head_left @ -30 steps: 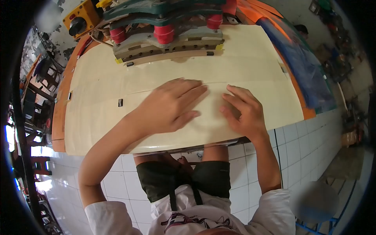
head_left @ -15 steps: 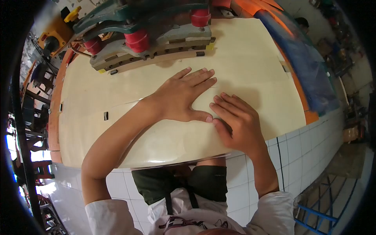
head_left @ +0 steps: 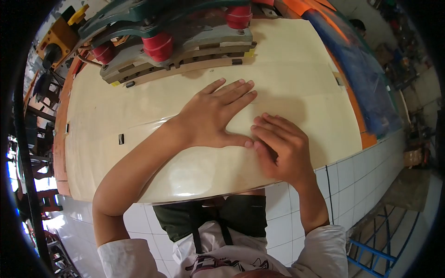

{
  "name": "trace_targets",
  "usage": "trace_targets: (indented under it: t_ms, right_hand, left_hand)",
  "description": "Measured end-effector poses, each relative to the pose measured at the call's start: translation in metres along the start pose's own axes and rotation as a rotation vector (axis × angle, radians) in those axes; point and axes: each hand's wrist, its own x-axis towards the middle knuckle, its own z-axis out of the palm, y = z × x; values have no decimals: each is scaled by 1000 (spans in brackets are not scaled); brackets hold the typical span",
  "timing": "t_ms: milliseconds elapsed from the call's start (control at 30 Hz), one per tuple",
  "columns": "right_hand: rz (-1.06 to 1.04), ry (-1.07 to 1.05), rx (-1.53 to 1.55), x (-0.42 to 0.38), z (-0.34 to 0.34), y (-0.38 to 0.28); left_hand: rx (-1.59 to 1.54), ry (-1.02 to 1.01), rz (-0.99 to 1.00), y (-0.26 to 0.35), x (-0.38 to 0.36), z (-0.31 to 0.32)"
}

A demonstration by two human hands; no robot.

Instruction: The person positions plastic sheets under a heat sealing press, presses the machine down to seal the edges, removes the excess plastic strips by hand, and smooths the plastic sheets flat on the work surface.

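My left hand lies flat, fingers spread, on a sheet of clear plastic that covers the near part of the cream tabletop. The plastic shows by its glare and by a wrinkle beside my left wrist. Just right of it, my right hand is loosely curved above the surface, its thumb close to the tip of my left thumb. No object shows in my right hand, and its thumb is smeared by motion. Beyond both hands stands a press-like machine with red cylinders and a long metal bar.
Small dark pieces, one of them a black strip, sit on the tabletop at the left and near the machine bar. Blue plastic sheeting hangs at the right edge. A yellow device stands back left, and a blue metal frame lower right.
The view has shifted slightly. My right fingers have bent and lifted a little, and its thumb has moved. My left hand stays flat in the same place.
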Motion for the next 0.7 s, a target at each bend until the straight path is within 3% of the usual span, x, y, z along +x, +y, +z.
trace_targets:
  t_ms: [200,367,500,700]
  right_hand:
    - [91,6,-6,9,0,-9]
    - [94,-154,-133,8,5,-9]
    - [92,-159,-194,6,3,-9]
    - [187,-66,-49,9,1,-14]
  left_hand:
    - [5,38,10,0,-1,4]
    - [2,57,26,-4,-3,7]
    - [39,59,29,-4,-2,8]
    - [34,69,25,-4,-4,10]
